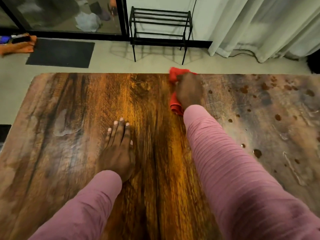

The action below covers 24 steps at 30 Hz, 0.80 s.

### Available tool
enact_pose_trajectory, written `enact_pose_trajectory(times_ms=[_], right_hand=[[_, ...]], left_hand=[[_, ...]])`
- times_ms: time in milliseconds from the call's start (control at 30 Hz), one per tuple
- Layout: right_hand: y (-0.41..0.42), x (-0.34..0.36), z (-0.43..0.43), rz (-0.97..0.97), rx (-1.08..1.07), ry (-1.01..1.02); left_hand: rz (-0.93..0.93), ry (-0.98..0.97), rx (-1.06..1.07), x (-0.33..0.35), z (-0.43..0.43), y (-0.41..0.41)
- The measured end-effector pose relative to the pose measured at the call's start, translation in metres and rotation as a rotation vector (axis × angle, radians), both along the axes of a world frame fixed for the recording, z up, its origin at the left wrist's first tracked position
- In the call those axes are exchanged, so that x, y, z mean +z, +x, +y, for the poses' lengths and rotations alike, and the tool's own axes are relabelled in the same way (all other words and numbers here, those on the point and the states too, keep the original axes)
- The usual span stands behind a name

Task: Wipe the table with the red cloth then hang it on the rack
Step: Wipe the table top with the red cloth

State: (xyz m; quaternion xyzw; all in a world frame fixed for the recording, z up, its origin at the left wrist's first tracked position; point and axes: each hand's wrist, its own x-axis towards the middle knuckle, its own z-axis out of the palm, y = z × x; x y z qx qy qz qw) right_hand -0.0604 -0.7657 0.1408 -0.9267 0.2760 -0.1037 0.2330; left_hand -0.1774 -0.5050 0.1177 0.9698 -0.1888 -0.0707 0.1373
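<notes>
Our wooden table is spotted on its right side; the black rack stands beyond. Left hand lies flat, fingers released. Right hand clenches the red cloth at the far edge: soft, light, best bunched mid-fold.

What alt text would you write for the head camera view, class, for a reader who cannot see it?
A person's right hand presses a red cloth onto a wooden table near its far edge, while the left hand rests flat. Dark droplets dot the table's right side; a black rack stands on the floor beyond.
</notes>
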Motion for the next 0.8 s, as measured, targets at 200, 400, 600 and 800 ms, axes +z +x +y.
enact_pose_trajectory(times_ms=[200, 400, 600, 800], right_hand=[[-0.023, 0.016, -0.009, -0.142, -0.167, -0.007], [-0.036, 0.015, 0.012, 0.038, 0.215, -0.002], [-0.069, 0.011, 0.001, -0.091, 0.123, -0.162], [-0.058, -0.001, -0.019, -0.144, 0.242, -0.174]], left_hand=[[-0.061, -0.008, -0.037, -0.006, -0.005, 0.002], [-0.12, 0.031, -0.047, -0.004, -0.006, -0.001], [-0.186, -0.246, 0.094, 0.016, -0.119, 0.019], [-0.104, -0.249, 0.096, 0.0, -0.178, 0.028]])
